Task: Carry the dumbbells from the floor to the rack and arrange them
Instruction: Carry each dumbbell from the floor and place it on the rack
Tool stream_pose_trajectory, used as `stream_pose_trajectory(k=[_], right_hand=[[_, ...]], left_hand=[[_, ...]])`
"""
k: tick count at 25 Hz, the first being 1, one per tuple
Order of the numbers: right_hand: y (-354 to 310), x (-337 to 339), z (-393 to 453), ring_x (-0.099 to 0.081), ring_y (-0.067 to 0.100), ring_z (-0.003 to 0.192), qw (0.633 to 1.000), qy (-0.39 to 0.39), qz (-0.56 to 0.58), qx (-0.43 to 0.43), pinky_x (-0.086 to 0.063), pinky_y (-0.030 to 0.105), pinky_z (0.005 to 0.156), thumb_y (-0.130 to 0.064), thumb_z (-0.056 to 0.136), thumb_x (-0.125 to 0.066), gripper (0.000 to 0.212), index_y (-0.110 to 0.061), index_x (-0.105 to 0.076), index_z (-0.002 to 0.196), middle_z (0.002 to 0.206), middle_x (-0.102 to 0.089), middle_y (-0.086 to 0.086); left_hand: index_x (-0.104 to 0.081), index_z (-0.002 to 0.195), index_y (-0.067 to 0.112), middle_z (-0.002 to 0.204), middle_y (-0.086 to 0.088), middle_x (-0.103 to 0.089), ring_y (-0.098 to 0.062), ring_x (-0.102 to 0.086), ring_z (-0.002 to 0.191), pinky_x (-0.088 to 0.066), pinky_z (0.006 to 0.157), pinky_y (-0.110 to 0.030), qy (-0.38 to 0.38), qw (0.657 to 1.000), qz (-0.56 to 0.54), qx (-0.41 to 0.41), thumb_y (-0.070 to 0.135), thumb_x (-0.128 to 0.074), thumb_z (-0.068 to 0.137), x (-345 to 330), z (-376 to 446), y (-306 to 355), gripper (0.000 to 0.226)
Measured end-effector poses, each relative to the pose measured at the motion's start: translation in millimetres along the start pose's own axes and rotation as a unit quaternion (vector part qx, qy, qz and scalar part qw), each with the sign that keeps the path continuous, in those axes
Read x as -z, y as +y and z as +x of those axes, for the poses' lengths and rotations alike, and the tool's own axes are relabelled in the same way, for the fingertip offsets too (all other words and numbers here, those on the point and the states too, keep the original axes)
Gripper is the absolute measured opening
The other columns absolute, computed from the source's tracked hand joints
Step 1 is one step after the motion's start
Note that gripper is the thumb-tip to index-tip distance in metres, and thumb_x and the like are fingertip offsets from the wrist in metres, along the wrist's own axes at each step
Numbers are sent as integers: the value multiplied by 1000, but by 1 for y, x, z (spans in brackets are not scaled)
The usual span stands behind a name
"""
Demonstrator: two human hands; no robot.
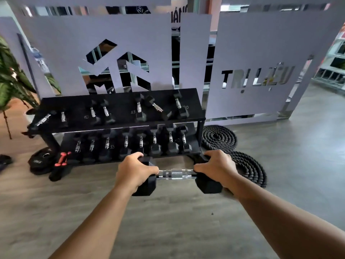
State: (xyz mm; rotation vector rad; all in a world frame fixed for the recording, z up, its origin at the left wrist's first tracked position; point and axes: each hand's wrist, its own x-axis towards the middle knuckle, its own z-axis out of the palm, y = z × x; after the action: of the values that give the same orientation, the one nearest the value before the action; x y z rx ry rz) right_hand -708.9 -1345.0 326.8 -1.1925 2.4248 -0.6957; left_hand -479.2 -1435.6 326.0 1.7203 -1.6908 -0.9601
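A black hex dumbbell (176, 174) with a chrome handle lies crosswise in front of me, held above the wooden floor. My left hand (135, 171) grips its left head and my right hand (216, 168) grips its right head, fingers curled over the tops. Just beyond stands the black two-tier rack (121, 124). Several dumbbells lie on its top shelf, some askew, and a row of several fills the lower shelf (130, 144).
Coiled black battle rope (242, 161) lies on the floor right of the rack. Left of it are black weight plates (40, 161) and a small red dumbbell (62, 158). A grey partition wall (261, 62) stands behind, a plant (11, 77) at far left.
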Motion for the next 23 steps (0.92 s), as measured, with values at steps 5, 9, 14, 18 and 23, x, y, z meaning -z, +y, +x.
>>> stream_pose_trajectory(k=[5, 9, 14, 18, 23], right_hand=[[-18, 7, 151, -61, 9, 69, 1000, -5, -4, -1, -51, 25, 58, -50, 58, -74, 37, -20, -69, 78, 70, -66, -11], [-35, -9, 286, -57, 11, 66, 1000, 4, 2, -31, -41, 26, 55, -50, 55, -72, 36, -19, -56, 65, 62, -59, -11], [-54, -17, 425, -61, 7, 69, 996, 29, 17, -81, -42, 24, 55, -52, 58, -73, 31, -24, -68, 73, 64, -66, -12], [-60, -9, 522, -60, 5, 65, 991, 32, 48, -121, -40, 25, 53, -51, 59, -74, 27, -27, -65, 66, 58, -63, -14], [-45, -6, 640, -61, 3, 69, 987, 39, 76, -136, -42, 25, 56, -51, 61, -76, 23, -31, -68, 70, 63, -66, -16]], left_hand=[[-69, 91, 31, 77, 9, -66, -14, -61, 75, -50, 64, -30, -15, 1000, 15, 14, 33, -91, 49, -45, 133, 62, 47], [-68, 87, 34, 81, 8, -66, -19, -56, 80, -50, 71, -33, -42, 999, 9, -3, 34, -92, 49, -96, 273, 97, 45], [-69, 123, 30, 89, 7, -67, -17, -59, 81, -49, 70, -33, -88, 995, 35, -40, 38, -89, 50, -149, 429, 153, 76], [-63, 135, 31, 108, 4, -70, -20, -63, 96, -49, 75, -31, -115, 989, 68, -58, 41, -90, 50, -190, 526, 208, 89], [-70, 116, 30, 68, 13, -66, -1, -58, 65, -45, 56, -24, -120, 984, 106, -77, 36, -89, 54, -251, 621, 264, 65]])
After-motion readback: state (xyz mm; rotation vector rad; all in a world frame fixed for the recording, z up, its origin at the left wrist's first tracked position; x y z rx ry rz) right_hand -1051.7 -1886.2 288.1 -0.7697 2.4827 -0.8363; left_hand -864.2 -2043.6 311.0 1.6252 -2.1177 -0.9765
